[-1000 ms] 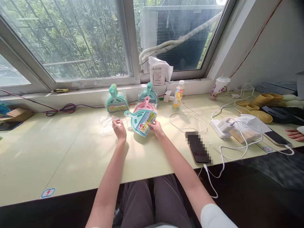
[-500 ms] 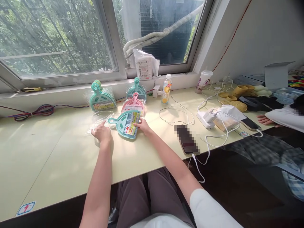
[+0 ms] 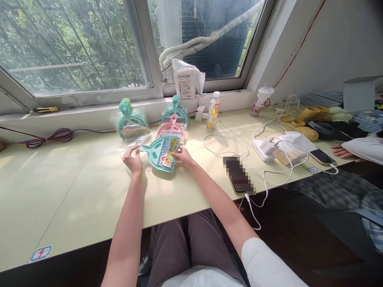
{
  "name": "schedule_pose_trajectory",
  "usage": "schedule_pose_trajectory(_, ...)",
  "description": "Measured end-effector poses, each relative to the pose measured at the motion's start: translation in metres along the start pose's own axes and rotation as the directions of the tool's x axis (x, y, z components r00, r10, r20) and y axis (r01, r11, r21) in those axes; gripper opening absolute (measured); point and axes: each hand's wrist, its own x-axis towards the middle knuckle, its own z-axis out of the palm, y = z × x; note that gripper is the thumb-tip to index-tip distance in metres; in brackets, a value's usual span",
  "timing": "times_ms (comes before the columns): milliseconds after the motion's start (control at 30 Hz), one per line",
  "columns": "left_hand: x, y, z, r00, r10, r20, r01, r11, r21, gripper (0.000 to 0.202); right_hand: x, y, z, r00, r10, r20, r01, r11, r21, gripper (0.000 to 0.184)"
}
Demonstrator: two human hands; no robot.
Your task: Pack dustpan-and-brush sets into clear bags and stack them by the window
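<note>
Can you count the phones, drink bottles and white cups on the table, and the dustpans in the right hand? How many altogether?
Phones: 2, one nearer, one farther right
Drink bottles: 1
White cups: 1
Dustpans in the right hand: 1
Total: 5

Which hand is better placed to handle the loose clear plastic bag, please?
Probably the left hand: its fingertips are close beside the clear plastic bag, while the right hand grips the teal dustpan-and-brush set on the side farther away.
</note>
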Motion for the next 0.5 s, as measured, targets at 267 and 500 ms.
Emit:
schedule_pose_trajectory(267, -0.0011, -0.0012, 0.0058, 0.995, 0.088, 0.051, -0.079, 0.983, -0.164, 0.036, 0.0001, -0.0047, -0.0022, 0.995, -0.054, -0.088, 0.057, 0.998, 0.03, 0.033)
schedule_pose_trajectory(500, -0.0045, 0.0052, 0.0092, 0.983, 0.139, 0.124, -0.12, 0.982, -0.148, 0.054, 0.0023, -0.0055, -0.0089, 0.971, -0.069, -0.229, 0.087, 0.994, 0.07, 0.035)
